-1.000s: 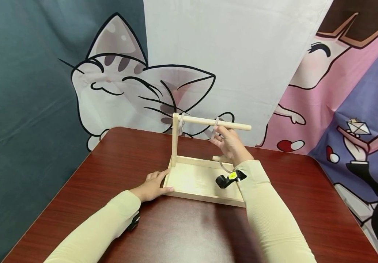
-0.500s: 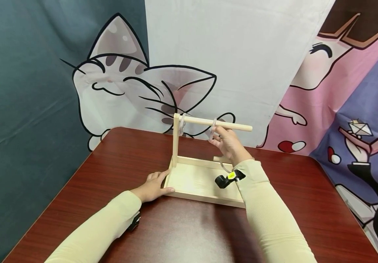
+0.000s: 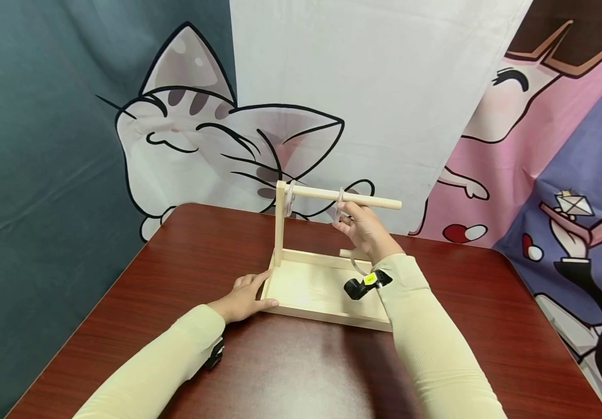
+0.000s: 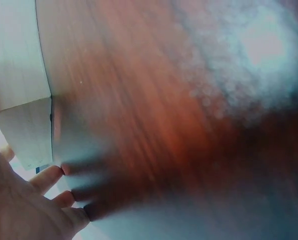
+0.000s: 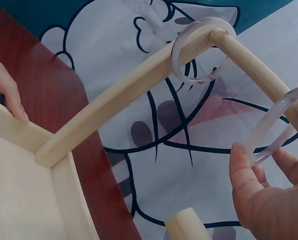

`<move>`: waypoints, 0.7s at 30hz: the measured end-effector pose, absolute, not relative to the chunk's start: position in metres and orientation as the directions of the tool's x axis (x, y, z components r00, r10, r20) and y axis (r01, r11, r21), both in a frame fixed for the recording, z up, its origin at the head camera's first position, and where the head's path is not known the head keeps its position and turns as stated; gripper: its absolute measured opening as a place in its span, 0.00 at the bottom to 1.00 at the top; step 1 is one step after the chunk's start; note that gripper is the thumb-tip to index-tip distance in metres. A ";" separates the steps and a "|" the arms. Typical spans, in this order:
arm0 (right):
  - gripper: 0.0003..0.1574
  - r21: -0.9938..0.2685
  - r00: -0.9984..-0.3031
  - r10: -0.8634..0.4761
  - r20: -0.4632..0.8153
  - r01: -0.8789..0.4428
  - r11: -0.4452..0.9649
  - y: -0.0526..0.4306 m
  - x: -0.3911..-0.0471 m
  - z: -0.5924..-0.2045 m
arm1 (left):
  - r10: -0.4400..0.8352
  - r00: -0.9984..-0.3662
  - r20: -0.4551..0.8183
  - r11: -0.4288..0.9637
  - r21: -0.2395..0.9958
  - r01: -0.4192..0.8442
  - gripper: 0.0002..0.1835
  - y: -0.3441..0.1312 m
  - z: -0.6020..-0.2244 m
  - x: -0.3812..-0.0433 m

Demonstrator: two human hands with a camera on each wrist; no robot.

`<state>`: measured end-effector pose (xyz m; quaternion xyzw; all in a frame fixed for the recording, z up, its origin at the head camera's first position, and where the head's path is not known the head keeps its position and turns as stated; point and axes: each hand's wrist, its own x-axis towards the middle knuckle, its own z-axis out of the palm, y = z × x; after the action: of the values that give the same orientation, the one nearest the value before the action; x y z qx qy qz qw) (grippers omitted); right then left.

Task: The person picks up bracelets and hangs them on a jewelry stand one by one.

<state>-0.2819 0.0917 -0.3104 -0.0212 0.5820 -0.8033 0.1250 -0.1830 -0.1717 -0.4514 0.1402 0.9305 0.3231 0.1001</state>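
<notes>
A light wooden stand has a shallow tray base (image 3: 306,288), an upright post (image 3: 279,224) and a long upper rod (image 3: 369,201). My right hand (image 3: 366,230) pinches a translucent pale bangle (image 5: 269,132) that encircles the upper rod partway along. Another clear bangle (image 5: 176,57) hangs on that rod right by the post. Below, a shorter rod (image 3: 347,254) carries a ring (image 3: 356,266), partly hidden behind my right hand and wrist. My left hand (image 3: 243,298) rests at the tray's left front corner, thumb along the front edge, other fingers extended beside it.
The stand is on a reddish-brown wooden table (image 3: 138,326). Behind the table hangs a cartoon cloth backdrop (image 3: 385,87). A black wrist camera (image 3: 356,288) on the right wrist overlaps the tray in the head view.
The bangle in my right hand has shifted slightly left along the upper rod, toward the post, then stayed about still. My left hand and the stand keep their places.
</notes>
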 end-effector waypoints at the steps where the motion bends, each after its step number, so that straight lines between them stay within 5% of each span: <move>1: 0.09 -0.939 -0.967 -0.226 -0.114 0.179 -0.295 0.091 -0.282 -0.310 | 0.328 -0.940 -0.093 0.748 0.633 0.198 0.48 -0.172 -0.451 -0.183; 21: 0.16 -0.923 -0.968 -0.226 -0.113 0.187 -0.337 0.101 -0.279 -0.311 | 0.319 -0.938 -0.139 0.769 0.617 0.170 0.45 -0.164 -0.449 -0.189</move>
<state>-0.2791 0.1009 -0.3106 -0.0175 0.5618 -0.8174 0.1263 -0.1890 -0.1645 -0.4485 0.1310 0.9329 0.3140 0.1184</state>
